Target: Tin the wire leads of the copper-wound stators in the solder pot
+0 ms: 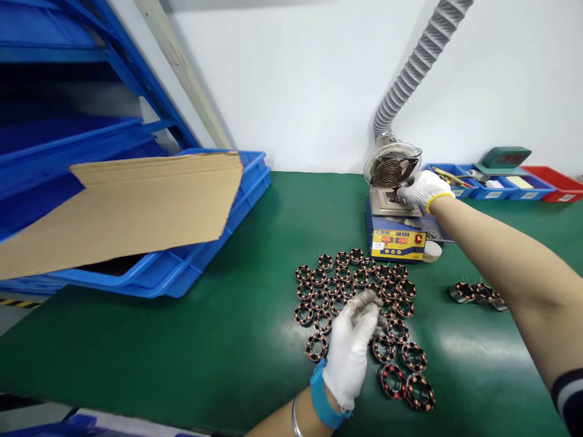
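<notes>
- Grip on the right, head view?
- Right hand [426, 189] pinching a dark piece [396, 189] over the top of the heater box [396, 212]. Piece mostly covered by fingers; can't make out its shape.
- Left hand [348, 352]?
- Fingers curled, over the batch in front of the heater box. Can't tell if it's grasping anything. White glove material, fingertips smudged grey. Blue band [324, 397] and metal bangle [296, 419] at that wrist.
- Batch?
- Copper-wound rings [319, 300], loose cluster in front of the heater box, many touching. Red-marked ring [392, 381] is among those farthest from the box. Short row of rings [464, 292] sits front-right of the box, partly behind the right forearm.
- Heater box readout?
- Red digits, 426 and 260, yellow front panel [387, 250].
- Surroundings?
- Grey hose [405, 79] rises behind the box. White round pad [432, 251] at its front-right corner. Blue bins [494, 193] and red bin [553, 185] off to its right. Blue crates [248, 209] well left of it, cardboard sheet [159, 206] on top. Box stands on a green table [255, 291].
</notes>
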`<state>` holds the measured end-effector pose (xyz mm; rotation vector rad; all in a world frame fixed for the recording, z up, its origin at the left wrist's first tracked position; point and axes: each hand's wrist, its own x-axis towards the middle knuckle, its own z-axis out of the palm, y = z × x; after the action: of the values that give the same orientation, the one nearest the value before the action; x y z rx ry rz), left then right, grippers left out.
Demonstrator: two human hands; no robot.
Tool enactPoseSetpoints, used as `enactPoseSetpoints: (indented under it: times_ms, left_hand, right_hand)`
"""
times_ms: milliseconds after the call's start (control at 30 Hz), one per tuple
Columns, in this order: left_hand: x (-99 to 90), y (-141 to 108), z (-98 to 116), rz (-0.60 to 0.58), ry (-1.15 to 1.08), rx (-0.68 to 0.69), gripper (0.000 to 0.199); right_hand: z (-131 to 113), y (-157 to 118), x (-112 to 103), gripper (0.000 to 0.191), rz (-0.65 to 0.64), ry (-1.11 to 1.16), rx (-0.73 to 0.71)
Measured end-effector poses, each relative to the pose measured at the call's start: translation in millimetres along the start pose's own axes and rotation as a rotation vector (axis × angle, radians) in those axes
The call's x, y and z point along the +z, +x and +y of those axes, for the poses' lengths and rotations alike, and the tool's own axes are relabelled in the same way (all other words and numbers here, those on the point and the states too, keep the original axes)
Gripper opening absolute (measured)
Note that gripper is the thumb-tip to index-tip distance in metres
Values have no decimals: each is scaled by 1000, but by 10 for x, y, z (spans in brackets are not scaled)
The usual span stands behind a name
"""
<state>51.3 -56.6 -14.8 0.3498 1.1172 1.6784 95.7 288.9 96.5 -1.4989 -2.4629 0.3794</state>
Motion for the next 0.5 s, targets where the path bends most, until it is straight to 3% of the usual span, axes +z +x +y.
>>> enactPoseSetpoints:
  times_ms: [233, 500]
  left_hand:
    - [5, -6, 1, 0, -7, 5, 55]
    - [12, 1, 2, 16, 5, 18, 53]
  right_hand:
    - [-10, 32, -40, 40, 46, -53, 63]
    - [-4, -45, -23, 39, 55, 51, 106]
